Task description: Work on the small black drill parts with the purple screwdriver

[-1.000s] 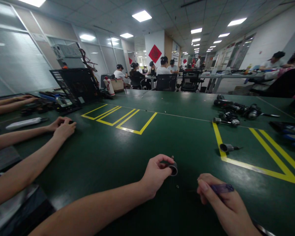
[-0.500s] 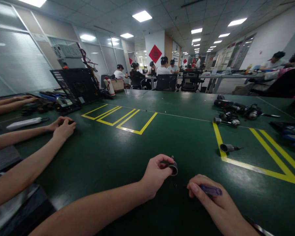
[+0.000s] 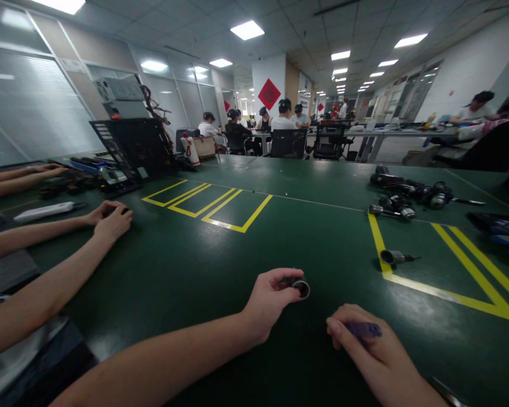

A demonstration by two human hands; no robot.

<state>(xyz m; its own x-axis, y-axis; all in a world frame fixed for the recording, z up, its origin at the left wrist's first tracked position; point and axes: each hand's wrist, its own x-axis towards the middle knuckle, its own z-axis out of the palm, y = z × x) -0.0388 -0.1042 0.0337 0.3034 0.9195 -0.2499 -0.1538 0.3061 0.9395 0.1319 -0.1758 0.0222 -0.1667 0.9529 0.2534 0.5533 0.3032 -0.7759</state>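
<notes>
My left hand (image 3: 268, 301) pinches a small grey hollow metal cup (image 3: 301, 288) between thumb and fingers, its round opening facing me. Lower and to the right, my right hand (image 3: 367, 342) is closed around a small screwdriver (image 3: 365, 329) with a translucent purple handle. The screwdriver's shaft is too faint to make out. A gap of bare green table separates the two hands. Farther right, a similar metal cup with a thin shaft (image 3: 392, 258) lies on its side across a yellow tape line.
Drill-like tools (image 3: 392, 204) lie at the back right, near blue-edged items (image 3: 507, 237). Yellow tape (image 3: 237, 228) marks the green table (image 3: 186, 254). At left, a co-worker's hands (image 3: 112, 220) hold something dark near a white tool (image 3: 44, 212) and a black computer case (image 3: 133, 147).
My left hand has turned the metal cup slightly, and the pin seen above it is now barely visible. My right hand has shifted slightly right and down. The small dark piece between them no longer shows clearly.
</notes>
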